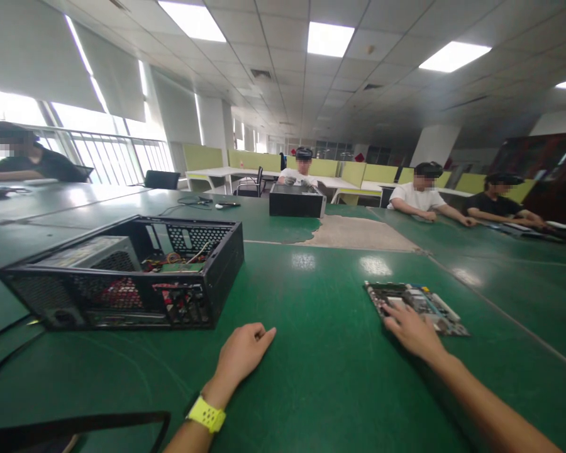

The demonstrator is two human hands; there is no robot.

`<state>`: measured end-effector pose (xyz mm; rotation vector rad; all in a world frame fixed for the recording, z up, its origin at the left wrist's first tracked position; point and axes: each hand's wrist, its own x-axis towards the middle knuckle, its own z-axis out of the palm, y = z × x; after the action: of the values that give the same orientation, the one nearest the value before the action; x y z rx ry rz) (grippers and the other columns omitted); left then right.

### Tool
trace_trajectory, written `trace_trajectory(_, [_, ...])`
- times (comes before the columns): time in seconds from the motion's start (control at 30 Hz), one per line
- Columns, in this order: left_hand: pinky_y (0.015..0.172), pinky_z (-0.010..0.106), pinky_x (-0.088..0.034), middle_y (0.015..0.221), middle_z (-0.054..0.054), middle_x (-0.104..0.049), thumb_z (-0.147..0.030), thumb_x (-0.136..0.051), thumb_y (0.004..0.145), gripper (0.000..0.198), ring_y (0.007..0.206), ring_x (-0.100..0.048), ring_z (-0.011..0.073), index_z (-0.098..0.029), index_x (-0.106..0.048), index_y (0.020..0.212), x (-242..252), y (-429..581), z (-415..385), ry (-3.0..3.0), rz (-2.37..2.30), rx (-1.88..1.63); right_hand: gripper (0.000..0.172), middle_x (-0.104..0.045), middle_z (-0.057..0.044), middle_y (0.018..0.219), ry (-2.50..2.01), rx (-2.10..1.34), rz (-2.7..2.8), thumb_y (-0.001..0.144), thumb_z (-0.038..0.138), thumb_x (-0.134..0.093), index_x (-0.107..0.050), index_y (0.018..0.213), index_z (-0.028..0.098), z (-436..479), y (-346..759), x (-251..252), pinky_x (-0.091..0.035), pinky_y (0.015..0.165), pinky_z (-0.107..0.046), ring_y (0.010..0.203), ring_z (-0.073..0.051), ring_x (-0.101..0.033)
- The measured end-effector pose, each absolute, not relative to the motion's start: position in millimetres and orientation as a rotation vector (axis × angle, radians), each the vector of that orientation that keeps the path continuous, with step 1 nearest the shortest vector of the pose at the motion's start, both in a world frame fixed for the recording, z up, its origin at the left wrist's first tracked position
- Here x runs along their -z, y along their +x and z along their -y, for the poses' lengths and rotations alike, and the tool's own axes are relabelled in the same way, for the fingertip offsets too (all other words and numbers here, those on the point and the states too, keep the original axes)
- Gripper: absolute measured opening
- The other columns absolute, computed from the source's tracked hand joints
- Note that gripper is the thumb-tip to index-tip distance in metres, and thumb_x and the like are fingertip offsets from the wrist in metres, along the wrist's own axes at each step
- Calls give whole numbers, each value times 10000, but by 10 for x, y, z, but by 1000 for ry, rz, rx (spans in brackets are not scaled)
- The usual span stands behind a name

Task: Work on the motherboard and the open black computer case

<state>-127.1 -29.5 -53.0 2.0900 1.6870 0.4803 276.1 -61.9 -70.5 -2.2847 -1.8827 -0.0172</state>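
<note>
Left hand (243, 352) lies on the green table (311, 377), curled into a loose fist w/ nothing in it, knuckles toward the far side. There's a yellow-green wristband (206, 414) on that wrist. Right hand (412, 330) is further out and to the right, palm down and fingers spread flat on the near-left corner of a bare motherboard (427, 303). It's touching the board, not gripping it. The board lies flat on the table, right of centre, well apart from the open black PC case (122, 277), which stands to the left, just beyond the left hand. The case has no lid, and inside it are a grey power supply (92, 251) plus a tangle of red and yellow wires (170, 259). A black cable (9, 352) runs off at the left edge. Further back sits a 2nd black case (296, 201), closed, beside a worn patch (358, 234) where the table's green cover has peeled away. 4 other people sit around: 1 at far left (28, 162), 1 behind the closed case (302, 173) and 2 at the right (422, 196) (500, 202) w/ their forearms on the table – too far off to tell what they're handling.
</note>
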Motion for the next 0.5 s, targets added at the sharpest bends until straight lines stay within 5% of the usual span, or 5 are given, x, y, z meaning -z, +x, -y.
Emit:
trace_trajectory(0.13, [821,353,-371,1016,77,-632,-373,-438,892,226,1004,-536,253,-217,-602,905,238,-1280,397,2345,-1916,-843,517,-403,-62,1450,-2344,-33,1826,889,431,-292,-526,1327,288,346,3876,870,-257,1021,-619,1325,-344,-348])
trace_trajectory(0.27, [1036,469,-226,1395,155,-400,-406,-401,907,460,1293,-316,317,-165,-421,1298,-136,-1492,353,2202,-2402,-1390,478,-526,-35,1352,-2277,-29,1751,811,448,-360,-661,1158,315,198,4326,912,-358,978,-539,1265,-331,-437])
trace_trajectory(0.37, [1033,521,-203,1339,207,-457,-437,-387,904,533,1284,-325,353,-103,-397,1319,-348,-1709,173,2223,-2522,-1297,470,-611,-56,1247,-2197,-52,1647,722,506,-435,-714,1027,282,160,4337,857,-409,945,-476,1179,-326,-520])
trace_trajectory(0.5, [960,493,-292,975,183,-652,-417,-370,900,427,995,-553,339,-113,-607,1085,-504,-1896,-90,2365,-2531,-841,576,-693,-117,1044,-2128,74,1392,700,631,-411,-720,927,202,332,4200,684,-470,823,-432,961,-336,-620])
